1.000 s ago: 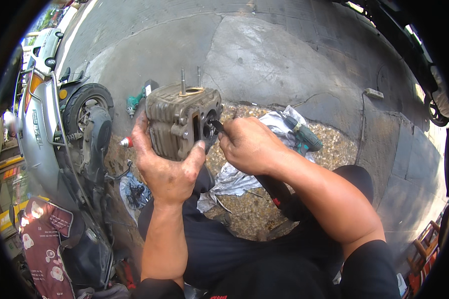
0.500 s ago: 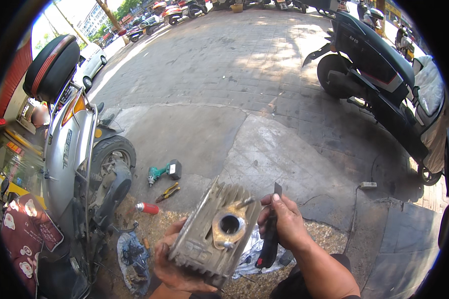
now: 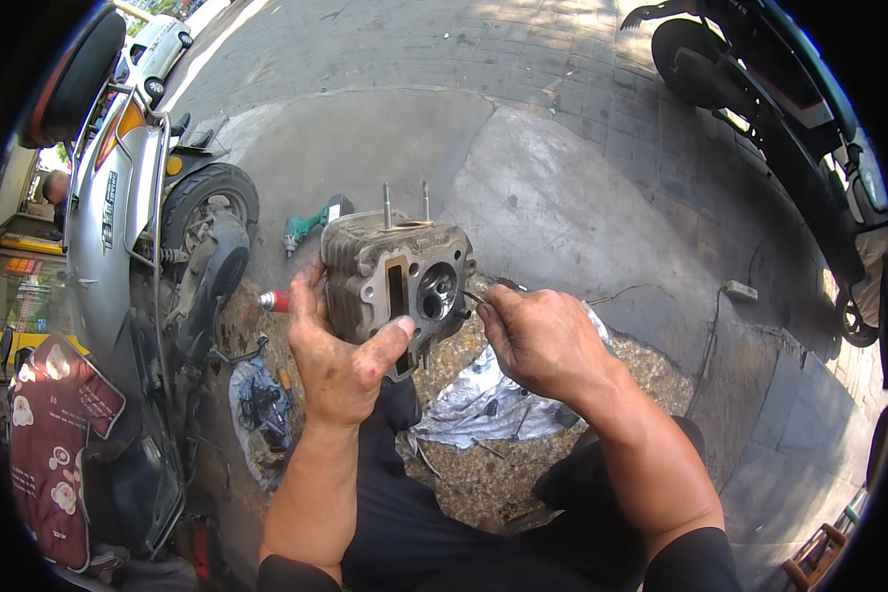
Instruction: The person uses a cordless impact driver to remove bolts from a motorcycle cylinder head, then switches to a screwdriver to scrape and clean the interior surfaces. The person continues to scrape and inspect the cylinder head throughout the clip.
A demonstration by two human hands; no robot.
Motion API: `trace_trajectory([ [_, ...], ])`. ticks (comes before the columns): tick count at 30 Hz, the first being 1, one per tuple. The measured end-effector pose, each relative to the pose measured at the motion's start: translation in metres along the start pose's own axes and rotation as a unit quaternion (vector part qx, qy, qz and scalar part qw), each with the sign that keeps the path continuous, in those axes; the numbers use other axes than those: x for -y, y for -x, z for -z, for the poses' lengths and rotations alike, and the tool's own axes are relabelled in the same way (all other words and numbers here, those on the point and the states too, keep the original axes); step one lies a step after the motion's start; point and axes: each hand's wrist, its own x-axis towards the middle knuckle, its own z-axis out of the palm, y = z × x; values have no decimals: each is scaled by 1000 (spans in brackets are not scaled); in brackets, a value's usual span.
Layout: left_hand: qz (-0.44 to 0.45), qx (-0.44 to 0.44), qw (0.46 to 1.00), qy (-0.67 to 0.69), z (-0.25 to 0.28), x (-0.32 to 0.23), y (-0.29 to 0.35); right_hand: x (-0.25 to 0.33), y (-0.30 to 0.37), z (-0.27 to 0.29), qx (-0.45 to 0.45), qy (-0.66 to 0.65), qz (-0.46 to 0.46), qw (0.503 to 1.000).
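Note:
My left hand (image 3: 340,360) grips a grey finned engine cylinder head (image 3: 365,281) from its left side, thumb across the lower front. Its flat face with the round combustion chamber (image 3: 437,291) is turned toward my right hand, and two studs stick up from the top. Closed round a black-handled knife, my right hand (image 3: 543,335) is just right of that face. Only a thin dark piece of the knife (image 3: 474,296) shows past the fingers, close to the chamber's edge; whether it touches cannot be told. The rest of the knife is hidden by the hand.
A silver scooter (image 3: 118,227) stands along the left, a black one (image 3: 760,128) at the far right. A green power drill (image 3: 306,229) and a red can (image 3: 274,301) lie behind my left hand. A white cloth (image 3: 493,400) lies between my knees. Another person sits at the far left.
The cylinder head has been turned from its round port side to its combustion chamber side and raised. My right hand has brought the knife over to it. The view has tilted downward.

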Motion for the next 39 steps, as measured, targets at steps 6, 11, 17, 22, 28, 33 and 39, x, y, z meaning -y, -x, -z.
trace_trajectory([
  [6,-18,3,1000,-10,-5,-1,2,0,-4,-6,4,-18,5,1000],
  [11,-73,4,995,-75,-7,1,3,5,-2,-19,-7,-22,3,1000],
  [17,-43,-3,997,-62,-11,4,5,8,1,-23,8,-2,8,1000],
  [22,-44,-3,997,-61,-12,4,4,9,0,-23,-1,30,-8,1000],
  [28,-73,-8,992,-106,-17,9,8,13,-1,-29,6,100,-24,995],
  [33,-95,-3,981,-168,-18,13,9,16,1,-32,45,104,-30,993],
  [39,-144,-14,964,-223,-20,10,9,11,-1,-28,-11,40,-41,998],
])
